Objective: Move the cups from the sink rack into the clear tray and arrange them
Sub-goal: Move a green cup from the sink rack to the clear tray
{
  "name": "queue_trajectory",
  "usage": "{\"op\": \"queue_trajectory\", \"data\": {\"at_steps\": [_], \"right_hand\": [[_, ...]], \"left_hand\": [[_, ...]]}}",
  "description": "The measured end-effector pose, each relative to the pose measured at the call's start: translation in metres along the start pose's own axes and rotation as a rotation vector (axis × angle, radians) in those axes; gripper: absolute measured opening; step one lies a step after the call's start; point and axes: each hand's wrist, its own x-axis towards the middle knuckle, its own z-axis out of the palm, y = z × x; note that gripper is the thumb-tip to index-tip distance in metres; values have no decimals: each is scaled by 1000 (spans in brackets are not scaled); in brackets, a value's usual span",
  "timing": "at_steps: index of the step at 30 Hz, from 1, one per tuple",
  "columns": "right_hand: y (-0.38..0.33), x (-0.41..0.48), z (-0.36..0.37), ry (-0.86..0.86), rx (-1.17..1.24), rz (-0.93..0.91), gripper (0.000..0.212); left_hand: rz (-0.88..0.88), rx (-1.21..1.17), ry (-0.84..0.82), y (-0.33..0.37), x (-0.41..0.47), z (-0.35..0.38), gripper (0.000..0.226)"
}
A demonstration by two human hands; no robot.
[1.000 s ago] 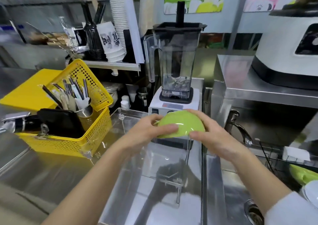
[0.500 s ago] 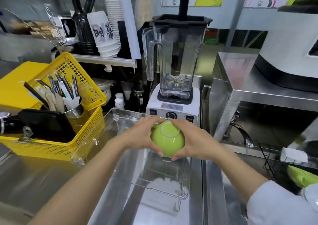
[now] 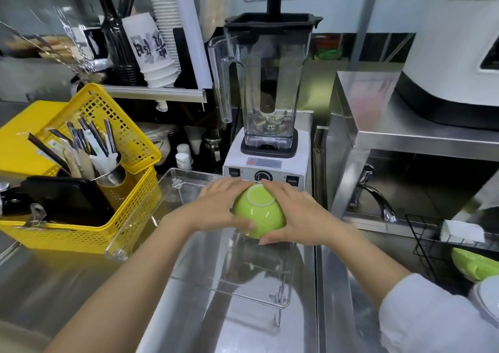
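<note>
Cup [image 3: 258,212], green and turned upside down so its pale foot ring faces up, sits between both hands over the far end of the clear tray [image 3: 232,285]; whether its rim touches the tray floor cannot be told. The left hand [image 3: 216,208] cups its left side, fingers curved round the far edge and thumb pressed on the near wall. The right hand [image 3: 293,213] mirrors it on the right side, fingers spread over the top and thumb tucked under the near edge. A white sleeve [image 3: 432,317] covers the right forearm; the left arm is bare. The tray lies on a steel counter [image 3: 67,285]. Just left of the tray stands a yellow basket [image 3: 81,234] holding a metal pot of wrapped straws and a black object. At the right edge, a black wire rack [image 3: 429,247] holds another green cup [image 3: 475,267] and something white. Right behind the tray stands a blender [image 3: 266,88] with a clear jug. A tap [image 3: 375,193] is at its right, under a steel shelf. Paper cups [image 3: 154,53] are stacked on the far shelf at left.
</note>
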Motion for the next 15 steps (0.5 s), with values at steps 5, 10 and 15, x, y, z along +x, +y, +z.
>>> {"op": "queue_trajectory", "data": {"at_steps": [5, 10, 15], "right_hand": [[5, -24, -13, 249, 82, -34, 100], [29, -64, -30, 413, 159, -18, 91], [76, -120, -38, 448, 120, 116, 90]], "left_hand": [[98, -50, 256, 38, -6, -5, 95], [250, -100, 289, 104, 1, 11, 81], [388, -27, 286, 159, 21, 45, 78]]}}
